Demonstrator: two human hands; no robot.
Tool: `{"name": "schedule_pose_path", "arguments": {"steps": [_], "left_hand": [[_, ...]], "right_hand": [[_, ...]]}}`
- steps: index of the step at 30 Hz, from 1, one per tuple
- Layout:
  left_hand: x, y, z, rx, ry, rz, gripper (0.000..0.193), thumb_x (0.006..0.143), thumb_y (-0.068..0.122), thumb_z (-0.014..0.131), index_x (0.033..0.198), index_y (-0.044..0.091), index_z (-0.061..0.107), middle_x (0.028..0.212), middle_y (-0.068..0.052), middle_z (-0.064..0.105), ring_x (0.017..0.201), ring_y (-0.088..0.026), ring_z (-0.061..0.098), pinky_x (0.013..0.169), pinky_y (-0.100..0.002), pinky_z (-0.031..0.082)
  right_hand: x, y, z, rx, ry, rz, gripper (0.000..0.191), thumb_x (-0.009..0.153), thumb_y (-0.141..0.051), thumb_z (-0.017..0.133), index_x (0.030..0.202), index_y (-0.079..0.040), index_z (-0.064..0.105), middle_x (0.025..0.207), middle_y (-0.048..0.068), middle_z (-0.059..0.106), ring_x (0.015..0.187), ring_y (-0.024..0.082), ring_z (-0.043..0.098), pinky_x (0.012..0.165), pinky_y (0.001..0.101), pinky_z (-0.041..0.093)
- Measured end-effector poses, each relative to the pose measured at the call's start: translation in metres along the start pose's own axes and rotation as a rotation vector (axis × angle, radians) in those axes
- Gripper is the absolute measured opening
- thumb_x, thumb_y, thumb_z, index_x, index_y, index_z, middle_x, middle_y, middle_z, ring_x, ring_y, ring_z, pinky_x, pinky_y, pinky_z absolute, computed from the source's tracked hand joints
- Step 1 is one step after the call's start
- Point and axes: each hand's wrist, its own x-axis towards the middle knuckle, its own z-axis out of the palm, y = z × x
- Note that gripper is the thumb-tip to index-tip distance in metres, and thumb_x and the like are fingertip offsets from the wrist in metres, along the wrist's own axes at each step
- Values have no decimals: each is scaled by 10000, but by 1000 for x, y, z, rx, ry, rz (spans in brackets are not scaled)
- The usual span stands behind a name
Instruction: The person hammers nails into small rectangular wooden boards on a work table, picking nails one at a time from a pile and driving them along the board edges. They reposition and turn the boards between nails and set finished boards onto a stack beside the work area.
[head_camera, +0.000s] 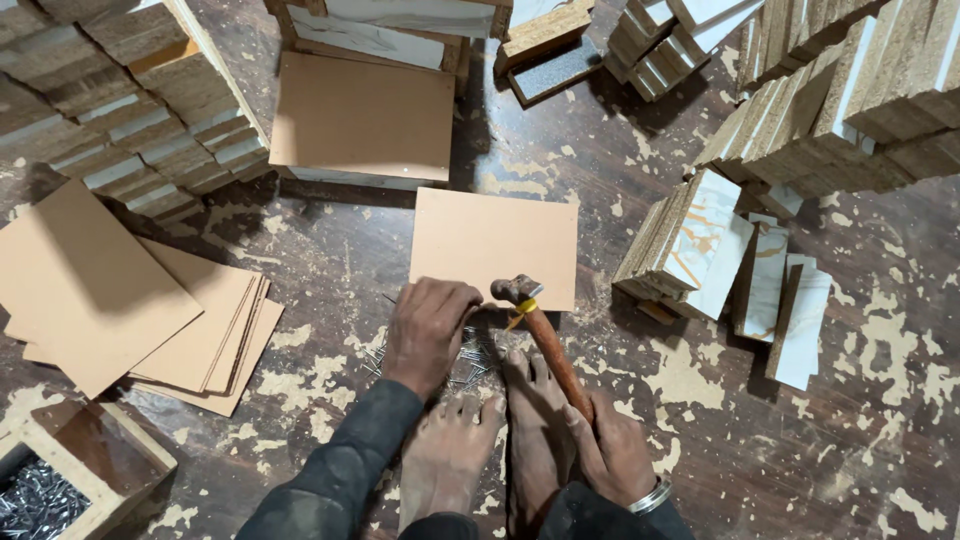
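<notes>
From the head view, the left hand (428, 330) is pressing down on a heap of nails (470, 355), fingers curled together over them, just below a brown board (493, 245) on the floor. The right hand (615, 450) is gripping a hammer (545, 340), fingers clamped around its handle.

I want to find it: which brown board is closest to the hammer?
The single flat brown board lying alone just above the hammer. Its head sits at that board's lower edge; the stacked boards lie far left.

Bare floor lies open to your right; stacked marble-faced chipboard strips (690, 245) and loose brown hardboard sheets (120, 300) hem either side.
</notes>
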Motion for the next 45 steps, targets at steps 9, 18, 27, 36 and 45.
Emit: {"name": "schedule_pose_path", "arguments": {"steps": [9, 18, 27, 36, 45], "left_hand": [[-6, -13, 17, -9, -53, -107, 132, 873, 80, 750, 986, 88, 682, 903, -47, 592, 869, -242, 552, 797, -400, 438], [0, -11, 5, -151, -29, -154, 122, 860, 46, 725, 965, 66, 667, 947, -79, 647, 924, -267, 595, 855, -429, 456], [4, 5, -16, -353, -63, -372, 187, 913, 71, 640, 1087, 67, 711, 973, -119, 727, 798, -263, 749, 699, -371, 599], [-4, 0, -14, -137, -163, -183, 197, 877, 45, 726, 1074, 46, 710, 907, -148, 665, 841, -327, 686, 739, -429, 560], [-5, 1, -13, -198, -95, -263, 301, 815, -34, 713, 1080, 99, 762, 952, -88, 717, 827, -246, 732, 739, -362, 621]], "right_hand": [[5, 6, 8, -166, -133, 127, 225, 964, -281, 577, 1108, -111, 608, 581, 135, 647, 488, 305, 635, 415, 447, 500], [1, 13, 6, -93, -82, -16, 213, 959, -272, 591, 1012, -66, 599, 565, 125, 646, 439, 293, 671, 413, 419, 504], [-5, 23, 14, 11, 30, 2, 244, 936, -243, 624, 1078, -48, 661, 646, 175, 653, 577, 361, 706, 525, 438, 528], [-6, 36, 22, 5, 26, -59, 338, 958, -254, 612, 1174, 5, 607, 704, 201, 678, 608, 381, 699, 537, 450, 517], [-3, 25, 17, 34, 40, -92, 378, 939, -254, 615, 1192, 26, 590, 710, 200, 687, 606, 359, 694, 540, 445, 525]]}}
